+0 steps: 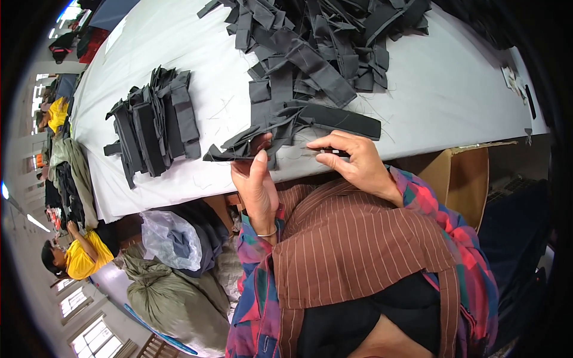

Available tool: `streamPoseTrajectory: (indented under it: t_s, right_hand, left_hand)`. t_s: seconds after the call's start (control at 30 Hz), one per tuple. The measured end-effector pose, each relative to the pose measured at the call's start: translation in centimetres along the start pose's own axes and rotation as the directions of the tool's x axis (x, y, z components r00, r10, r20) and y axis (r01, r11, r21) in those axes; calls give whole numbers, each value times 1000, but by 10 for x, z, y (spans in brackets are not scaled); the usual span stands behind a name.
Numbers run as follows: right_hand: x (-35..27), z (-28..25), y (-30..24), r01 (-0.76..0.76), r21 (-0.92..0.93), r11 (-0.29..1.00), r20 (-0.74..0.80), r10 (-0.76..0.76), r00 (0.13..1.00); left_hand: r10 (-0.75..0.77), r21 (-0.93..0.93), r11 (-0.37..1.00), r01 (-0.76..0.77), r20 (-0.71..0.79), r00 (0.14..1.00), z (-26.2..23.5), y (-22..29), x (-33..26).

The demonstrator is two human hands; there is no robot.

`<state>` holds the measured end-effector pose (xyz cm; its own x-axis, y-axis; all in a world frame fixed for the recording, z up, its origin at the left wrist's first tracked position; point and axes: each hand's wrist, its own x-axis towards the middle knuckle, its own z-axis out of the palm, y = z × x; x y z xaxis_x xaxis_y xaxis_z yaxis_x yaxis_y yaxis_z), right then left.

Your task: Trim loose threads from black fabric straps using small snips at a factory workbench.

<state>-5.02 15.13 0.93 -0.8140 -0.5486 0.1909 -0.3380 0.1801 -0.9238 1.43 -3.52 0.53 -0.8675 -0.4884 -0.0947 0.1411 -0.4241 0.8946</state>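
Observation:
My left hand point(255, 179) pinches a folded dark grey fabric piece point(256, 134) at the near edge of the white table point(453, 89), thumb on top. My right hand point(352, 158) is closed around a small dark tool point(334, 151), its tip pointing at the same piece. The fabric piece stretches right as a long dark band point(346, 122). Behind it lies a big loose heap of dark grey fabric strips point(322, 42). A neater stack of the same pieces point(152, 128) sits to the left of my hands.
A cardboard box point(459, 179) stands under the table at right. Below the table edge at left are a clear plastic bag point(170, 238) and an olive sack point(173, 298). A person in yellow point(77, 256) sits at far left, with clothes piled along that side.

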Motion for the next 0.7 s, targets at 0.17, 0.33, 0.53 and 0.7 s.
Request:
streamPoseTrajectory:
  t_s: [0.17,0.33,0.53,0.7]
  right_hand:
    - [2,0,-6,-88,-23,996,-113,85,990]
    - [6,3,-7,-48,-124,991,-224,19,974]
    - [7,5,-6,-28,-202,979,-239,-21,971]
    - [8,5,-6,15,-311,950,-231,-91,969]
  left_hand:
    - [92,57,994,-94,42,995,7,-3,-6]
    - [112,107,987,-117,51,992,11,-5,-10]
    - [99,97,989,-108,88,991,9,-7,-10]
    - [143,144,978,-153,76,987,14,-7,-11]
